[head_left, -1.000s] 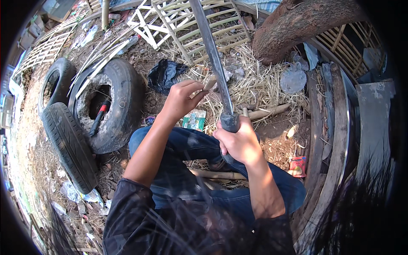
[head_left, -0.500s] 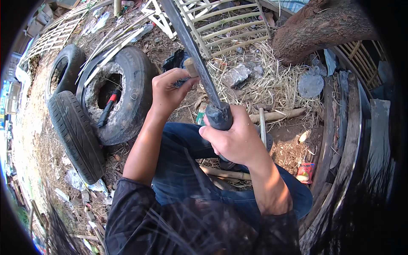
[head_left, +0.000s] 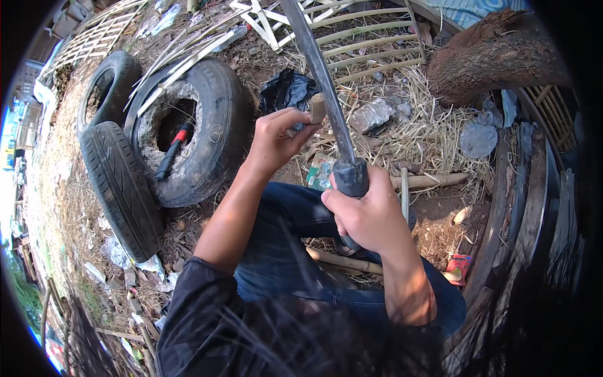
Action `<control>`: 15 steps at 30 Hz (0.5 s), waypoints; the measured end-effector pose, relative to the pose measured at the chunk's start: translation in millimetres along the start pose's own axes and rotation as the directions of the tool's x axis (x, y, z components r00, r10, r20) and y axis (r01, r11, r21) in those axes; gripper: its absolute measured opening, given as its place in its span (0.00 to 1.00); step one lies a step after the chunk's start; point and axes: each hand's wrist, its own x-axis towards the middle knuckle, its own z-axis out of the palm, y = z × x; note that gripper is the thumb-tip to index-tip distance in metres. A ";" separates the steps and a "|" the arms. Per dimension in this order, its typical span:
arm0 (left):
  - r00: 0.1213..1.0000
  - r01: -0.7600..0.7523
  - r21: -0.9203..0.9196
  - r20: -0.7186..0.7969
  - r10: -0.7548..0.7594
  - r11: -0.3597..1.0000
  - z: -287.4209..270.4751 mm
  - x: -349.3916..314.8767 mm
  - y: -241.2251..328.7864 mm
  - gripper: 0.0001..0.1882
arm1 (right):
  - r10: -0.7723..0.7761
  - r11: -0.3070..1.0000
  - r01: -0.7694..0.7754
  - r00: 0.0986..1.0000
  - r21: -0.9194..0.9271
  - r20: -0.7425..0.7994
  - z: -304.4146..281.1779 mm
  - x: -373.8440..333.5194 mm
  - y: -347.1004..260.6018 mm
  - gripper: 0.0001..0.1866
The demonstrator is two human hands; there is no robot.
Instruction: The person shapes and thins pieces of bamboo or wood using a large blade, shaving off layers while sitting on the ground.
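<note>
A long, dark machete blade (head_left: 323, 75) slants up and away in front of me. My right hand (head_left: 370, 210) is wrapped round its dark, thick handle (head_left: 350, 178). Between the thumb and fingers of my left hand (head_left: 276, 139) is a small tan block (head_left: 318, 109), shaped like a sharpening stone. It sits against the left edge of the blade, some way above the handle; whether it presses there I cannot tell. The blade's far end runs out of the picture.
Worn tyres lie at left, one (head_left: 217, 135) with a black-and-red tool (head_left: 174, 151) in it. Ahead are a split-bamboo lattice (head_left: 370, 41), a black plastic bag (head_left: 286, 91) and straw. A thick trunk (head_left: 496, 60) leans in at far right, above long boards (head_left: 502, 207).
The view has swung a little, so the surroundings sit farther right. Both hands have shifted slightly right with the machete and block; both grips stay the same.
</note>
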 end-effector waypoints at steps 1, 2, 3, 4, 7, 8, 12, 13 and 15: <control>0.997 -0.057 -0.002 -0.047 0.057 0.998 -1.8 -0.4 4.5 0.10 | -0.007 1.000 0.007 1.000 -0.010 0.018 -1.4 -5.2 -4.6 0.09; 0.999 -0.038 0.002 0.000 0.038 0.999 -1.5 2.8 -0.9 0.10 | -0.003 1.000 0.003 1.000 -0.029 -0.003 0.4 -5.7 -2.4 0.09; 0.999 0.000 -0.003 0.046 0.000 1.000 1.4 -1.1 -3.1 0.10 | 0.009 0.999 -0.010 1.000 -0.054 -0.022 1.5 -7.8 0.5 0.09; 0.995 0.038 -0.006 0.091 -0.037 0.999 3.5 -4.0 -5.0 0.10 | 0.033 0.999 -0.034 0.999 -0.036 -0.025 2.2 -7.5 7.1 0.09; 0.984 0.116 0.031 0.136 -0.119 0.993 3.2 -3.0 -7.7 0.11 | 0.068 0.998 -0.068 0.998 0.001 -0.016 3.1 -3.0 13.4 0.09; 0.986 0.106 0.035 0.125 -0.110 0.994 2.9 -3.5 -7.2 0.11 | 0.058 0.998 -0.058 0.998 0.003 -0.008 3.3 -2.1 12.6 0.09; 0.995 0.056 0.040 0.077 -0.059 0.998 7.2 -2.1 -7.3 0.10 | 0.044 0.999 -0.044 0.999 -0.003 -0.017 1.7 -3.4 11.7 0.09; 0.997 0.037 0.026 0.069 -0.039 0.999 8.7 -3.1 -5.2 0.10 | 0.043 0.999 -0.043 0.999 -0.004 -0.019 1.2 -4.5 11.5 0.09; 0.999 -0.007 0.004 0.049 0.007 1.000 9.4 0.5 1.7 0.10 | 0.007 1.000 -0.009 0.999 -0.024 -0.046 1.0 -10.3 7.1 0.09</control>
